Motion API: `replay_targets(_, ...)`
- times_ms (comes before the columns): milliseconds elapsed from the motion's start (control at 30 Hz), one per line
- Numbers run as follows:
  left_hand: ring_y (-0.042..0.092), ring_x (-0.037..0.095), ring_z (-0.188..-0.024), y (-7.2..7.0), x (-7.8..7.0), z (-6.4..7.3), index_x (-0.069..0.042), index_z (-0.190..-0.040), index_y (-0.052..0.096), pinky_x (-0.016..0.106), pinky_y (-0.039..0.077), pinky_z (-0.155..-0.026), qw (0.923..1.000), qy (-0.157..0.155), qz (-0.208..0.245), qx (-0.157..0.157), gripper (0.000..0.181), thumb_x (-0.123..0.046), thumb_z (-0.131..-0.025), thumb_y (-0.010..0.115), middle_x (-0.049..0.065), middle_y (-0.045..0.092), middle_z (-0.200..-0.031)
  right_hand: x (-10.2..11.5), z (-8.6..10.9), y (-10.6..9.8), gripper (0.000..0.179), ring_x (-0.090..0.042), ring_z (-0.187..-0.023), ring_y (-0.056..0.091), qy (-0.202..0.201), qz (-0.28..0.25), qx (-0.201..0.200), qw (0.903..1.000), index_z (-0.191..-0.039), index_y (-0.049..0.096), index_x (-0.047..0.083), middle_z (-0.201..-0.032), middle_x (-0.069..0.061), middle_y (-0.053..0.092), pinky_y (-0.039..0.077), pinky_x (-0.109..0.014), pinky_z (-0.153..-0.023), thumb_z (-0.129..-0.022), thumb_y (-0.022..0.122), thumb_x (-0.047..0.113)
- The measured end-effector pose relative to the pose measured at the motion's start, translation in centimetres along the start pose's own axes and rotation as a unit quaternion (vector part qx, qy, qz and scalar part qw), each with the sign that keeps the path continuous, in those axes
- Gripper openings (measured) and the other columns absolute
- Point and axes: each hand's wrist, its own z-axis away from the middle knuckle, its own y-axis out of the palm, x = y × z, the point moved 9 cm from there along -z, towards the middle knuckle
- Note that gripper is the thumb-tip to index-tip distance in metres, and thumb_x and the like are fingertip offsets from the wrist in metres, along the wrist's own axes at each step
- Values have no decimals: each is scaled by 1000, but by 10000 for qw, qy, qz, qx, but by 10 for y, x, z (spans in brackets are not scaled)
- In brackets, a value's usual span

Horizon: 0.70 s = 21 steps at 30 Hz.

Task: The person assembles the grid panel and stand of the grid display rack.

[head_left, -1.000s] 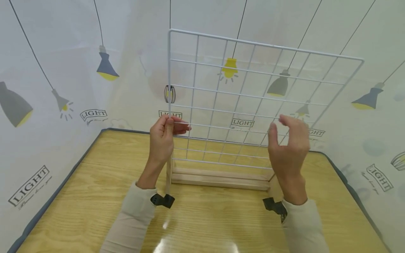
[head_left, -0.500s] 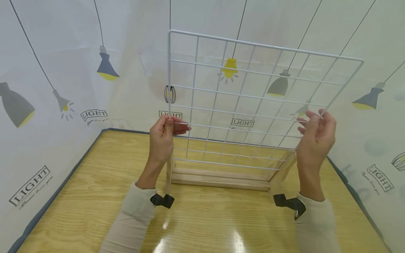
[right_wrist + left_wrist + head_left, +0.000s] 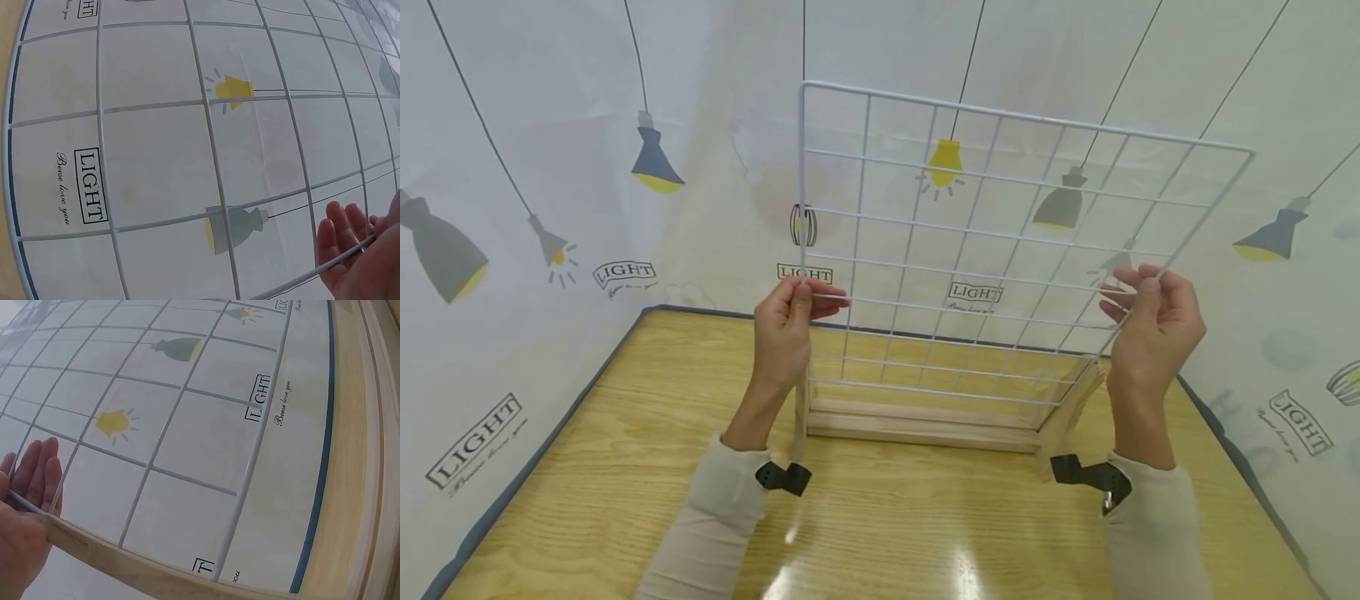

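Note:
A white wire grid panel (image 3: 967,228) stands tilted back in the head view, its lower edge between the two side pieces of a pale wooden stand (image 3: 925,430). At the panel's left edge, my left hand (image 3: 781,333) pinches the border wire between thumb and fingers. Across from it, the right hand (image 3: 1153,333) holds the right border wire, fingertips behind the mesh. The left wrist view shows the fingers (image 3: 39,478) curled past the edge wire, just above a wooden side piece (image 3: 94,549). In the right wrist view, the fingers (image 3: 340,231) reach behind the wire.
The stand rests on a light wood-grain table (image 3: 880,517) with a dark blue border along the wall. White sheeting (image 3: 715,208) printed with lamps and lettering surrounds it on three sides. A dark wrist-camera mount (image 3: 784,477) sits at each cuff.
My right hand has moved right, from in front of the mesh to its right edge, and taken hold of it. The panel's top has dropped slightly. The left hand keeps its grip.

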Motion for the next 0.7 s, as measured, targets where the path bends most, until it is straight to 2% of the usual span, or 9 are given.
replay_targets(400,73,14,-89,-2,-2,1,13,-106,59,32,59,-82,9996,19,276,-31,29,-11,-106,43,19,70,-98,-2,-1,0,13,-16,-71,72,-66,-92,13,9999,-98,65,3,-92,-9,75,59,-22,-67,-101,54,7)
replay_targets(700,73,14,-89,-3,-1,2,17,-107,57,31,59,-81,9992,0,406,-4,28,-7,-106,43,29,67,-100,-2,1,1,12,-17,-71,71,-18,-237,44,9997,-99,65,0,-93,-12,74,59,-23,-68,-101,55,6)
